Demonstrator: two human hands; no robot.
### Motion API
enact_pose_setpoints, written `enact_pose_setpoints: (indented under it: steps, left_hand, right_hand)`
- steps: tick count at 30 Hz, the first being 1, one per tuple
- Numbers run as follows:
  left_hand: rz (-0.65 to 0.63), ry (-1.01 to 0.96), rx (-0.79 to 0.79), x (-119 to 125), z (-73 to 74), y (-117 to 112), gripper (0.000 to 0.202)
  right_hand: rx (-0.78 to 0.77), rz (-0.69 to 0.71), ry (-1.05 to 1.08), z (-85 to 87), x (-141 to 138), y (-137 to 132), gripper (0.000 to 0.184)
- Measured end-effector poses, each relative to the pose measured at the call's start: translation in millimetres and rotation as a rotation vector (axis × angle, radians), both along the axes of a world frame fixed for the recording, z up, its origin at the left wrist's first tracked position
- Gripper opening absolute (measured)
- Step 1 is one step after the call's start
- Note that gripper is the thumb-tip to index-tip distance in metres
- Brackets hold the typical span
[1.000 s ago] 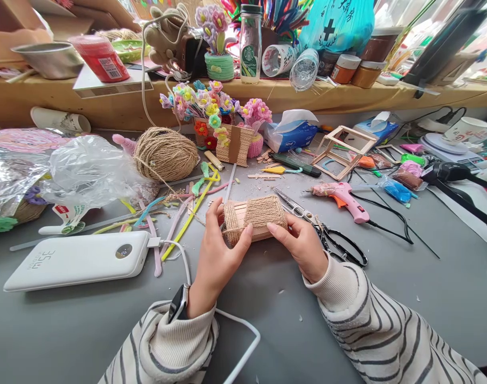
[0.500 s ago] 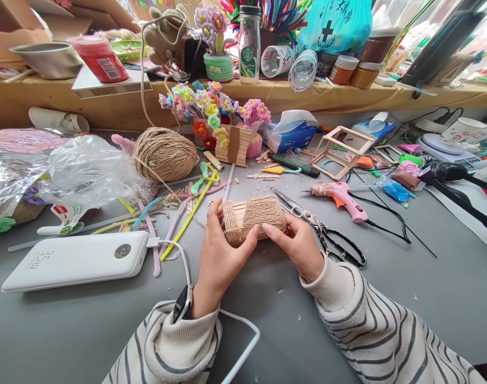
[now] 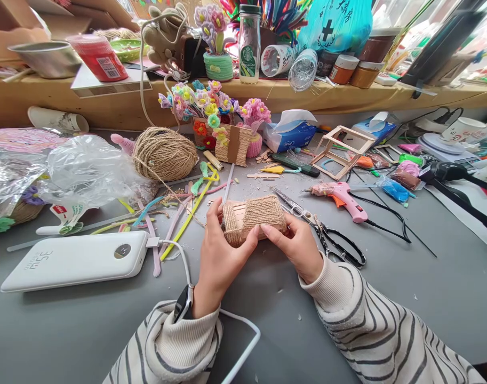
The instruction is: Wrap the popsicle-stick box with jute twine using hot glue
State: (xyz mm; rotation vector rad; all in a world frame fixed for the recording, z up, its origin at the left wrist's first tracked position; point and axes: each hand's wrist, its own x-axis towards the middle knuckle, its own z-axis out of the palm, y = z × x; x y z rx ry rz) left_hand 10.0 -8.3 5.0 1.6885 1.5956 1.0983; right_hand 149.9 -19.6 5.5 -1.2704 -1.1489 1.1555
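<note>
Both hands hold a small wooden stick box wrapped in jute twine [image 3: 254, 217] just above the grey table [image 3: 67, 330]. My left hand [image 3: 219, 256] grips its left end, thumb pressed on the near side and fingers curled behind. My right hand [image 3: 297, 245] clasps the right end, thumb on the twine wrapping. A strand of twine runs from the box back to a large ball of jute twine [image 3: 165, 153] at the rear left. Scissors [image 3: 323, 229] lie just right of my right hand.
A white power bank [image 3: 77, 260] with a cable lies at the left. A pink glue gun [image 3: 343, 197] and its black cord sit right of the scissors. Pipe cleaners, a plastic bag [image 3: 87, 170], a tissue pack [image 3: 291, 133] and pipe-cleaner flowers [image 3: 211, 109] crowd the back.
Both hands and the twine-wrapped box have lifted slightly and turned a little toward me. Nothing else has moved.
</note>
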Motion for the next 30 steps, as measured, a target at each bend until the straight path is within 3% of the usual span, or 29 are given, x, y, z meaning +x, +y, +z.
enact_pose_setpoints:
  steps: [12, 30]
  left_hand:
    - [0.018, -0.023, -0.011, -0.9, -1.3, -0.2, 0.068]
    - [0.021, -0.038, -0.016, -1.8, -1.7, 1.0, 0.067]
  right_hand:
    - [0.026, -0.009, -0.025, -0.2, 0.4, 1.0, 0.032]
    - [0.006, 0.001, -0.002, -3.2, 0.0, 1.7, 0.031]
